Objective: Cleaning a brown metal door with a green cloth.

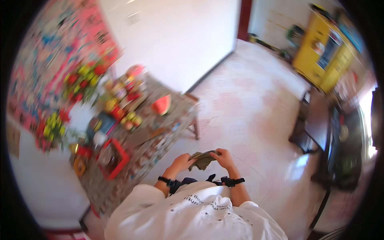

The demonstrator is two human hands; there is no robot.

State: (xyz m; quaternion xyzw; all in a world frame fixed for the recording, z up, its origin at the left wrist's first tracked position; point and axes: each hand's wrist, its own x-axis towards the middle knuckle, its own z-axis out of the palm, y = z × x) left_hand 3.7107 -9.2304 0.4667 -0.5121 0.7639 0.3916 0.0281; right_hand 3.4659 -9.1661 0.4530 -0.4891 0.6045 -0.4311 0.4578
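Both hands are held out in front of my body, over the floor just right of the table. Between them hangs a crumpled olive-green cloth (203,161). My left hand (182,163) pinches its left end, and my right hand (223,157) grips the right end near the top edge. The lower part of the cloth droops in folds. A black strap with a small device sits on each wrist.
To my left stands a patterned table (150,156) with a watermelon slice (162,105), several round fruits (131,121), a cleaver-like knife (145,135) and a red-rimmed tray (120,163). A wooden stool (195,124) is beside it. A dark chair (303,132) and yellow cabinet (318,51) are at right.
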